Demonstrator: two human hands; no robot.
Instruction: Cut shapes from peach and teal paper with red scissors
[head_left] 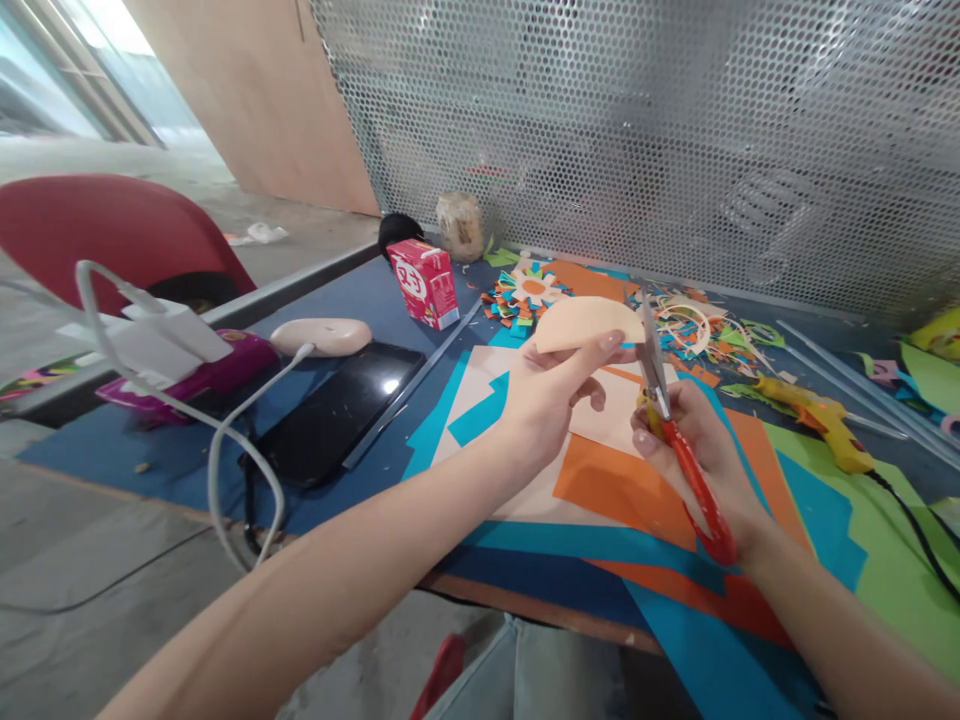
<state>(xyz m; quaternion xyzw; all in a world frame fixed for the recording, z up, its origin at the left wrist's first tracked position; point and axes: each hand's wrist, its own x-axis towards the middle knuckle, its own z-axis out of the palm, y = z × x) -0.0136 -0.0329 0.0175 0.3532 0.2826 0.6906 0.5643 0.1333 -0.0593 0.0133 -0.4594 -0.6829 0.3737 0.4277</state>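
Note:
My left hand [551,395] pinches a cream paper half circle [589,322] by its straight lower edge, thumb on the near side. In my right hand [686,440] is a pair of scissors [699,490] with red handles, its blades pointing up and away. The blades stand at the right end of the half circle; whether they touch it I cannot tell. Beneath both hands lie stacked sheets: cream paper [469,375], orange paper [619,485] and blue paper [555,538].
A yellow glue gun [825,425] lies at the right on green paper [907,545]. Paper scraps [675,330] lie along the back by a perforated metal panel [637,130]. At left are a black phone [337,410], a pink drink carton [426,285] and a purple power strip [240,360] with cables.

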